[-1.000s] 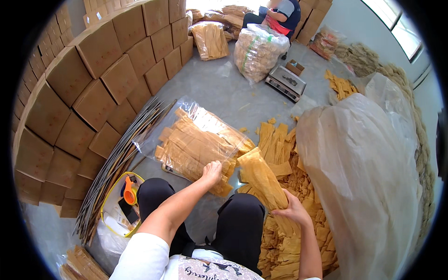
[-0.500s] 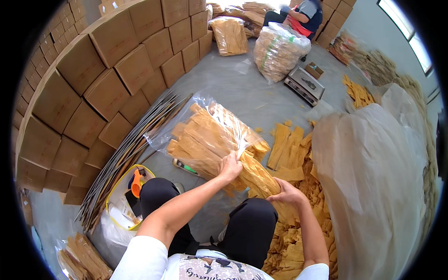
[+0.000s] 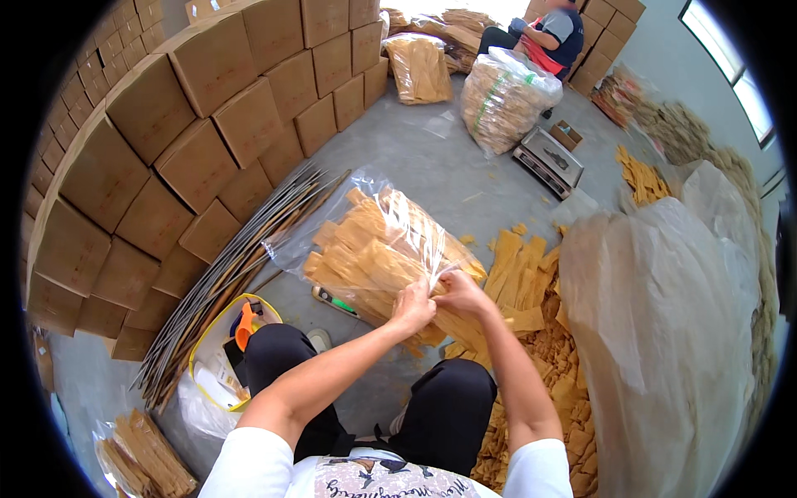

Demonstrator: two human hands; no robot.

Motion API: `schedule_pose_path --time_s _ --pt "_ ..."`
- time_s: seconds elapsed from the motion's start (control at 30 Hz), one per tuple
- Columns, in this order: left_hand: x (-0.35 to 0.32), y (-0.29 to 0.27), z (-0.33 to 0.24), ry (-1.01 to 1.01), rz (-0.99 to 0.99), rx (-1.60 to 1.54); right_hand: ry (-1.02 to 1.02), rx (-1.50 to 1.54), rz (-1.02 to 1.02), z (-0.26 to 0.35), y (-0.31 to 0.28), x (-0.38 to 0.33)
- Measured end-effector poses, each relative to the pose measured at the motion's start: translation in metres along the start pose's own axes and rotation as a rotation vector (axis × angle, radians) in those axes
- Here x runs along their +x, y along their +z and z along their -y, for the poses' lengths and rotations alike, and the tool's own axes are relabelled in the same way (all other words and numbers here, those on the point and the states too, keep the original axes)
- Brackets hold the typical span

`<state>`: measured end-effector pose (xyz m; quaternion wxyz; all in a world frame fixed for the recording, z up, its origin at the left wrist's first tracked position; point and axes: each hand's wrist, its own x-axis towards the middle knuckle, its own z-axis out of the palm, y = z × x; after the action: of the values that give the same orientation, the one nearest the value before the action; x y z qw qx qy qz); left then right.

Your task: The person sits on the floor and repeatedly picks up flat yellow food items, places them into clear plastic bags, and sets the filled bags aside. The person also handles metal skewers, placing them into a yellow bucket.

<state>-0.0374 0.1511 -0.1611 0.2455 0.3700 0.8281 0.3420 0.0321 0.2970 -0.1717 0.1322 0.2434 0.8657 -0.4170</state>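
A clear plastic bag (image 3: 390,232) packed with flat, yellow-tan dried strips lies before my knees, slanting toward the right. My left hand (image 3: 412,307) is closed on the gathered plastic at the bag's near edge. Right beside it, my right hand (image 3: 462,293) pinches the same plastic, its fingers close to the left thumb. Creases fan out across the bag from where both hands hold it. Below my right forearm spreads a heap of loose yellow strips (image 3: 552,365), some broken small.
On the left stand stacked cartons (image 3: 199,158), long thin rods (image 3: 232,266) and a yellow-rimmed tub (image 3: 198,373). A cutter knife (image 3: 334,302) lies on the floor. A large plastic sheet (image 3: 656,315) bulges at right. Farther off are a scale (image 3: 550,158), a filled sack (image 3: 505,104) and a seated person (image 3: 552,37).
My right hand has left the strips at the bag's near right end and moved up and left to the plastic beside my left hand. The left hand keeps its hold.
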Motion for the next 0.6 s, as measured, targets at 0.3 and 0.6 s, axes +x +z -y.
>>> schedule_pose_path --time_s 0.3,0.6 --pt "0.006 0.006 0.026 -0.067 0.019 -0.082 0.099 -0.269 -0.320 -0.053 0.012 -0.086" --pt "0.008 0.007 0.019 0.085 -0.044 -0.022 0.054 0.731 -0.354 -0.050 -0.002 -0.093"
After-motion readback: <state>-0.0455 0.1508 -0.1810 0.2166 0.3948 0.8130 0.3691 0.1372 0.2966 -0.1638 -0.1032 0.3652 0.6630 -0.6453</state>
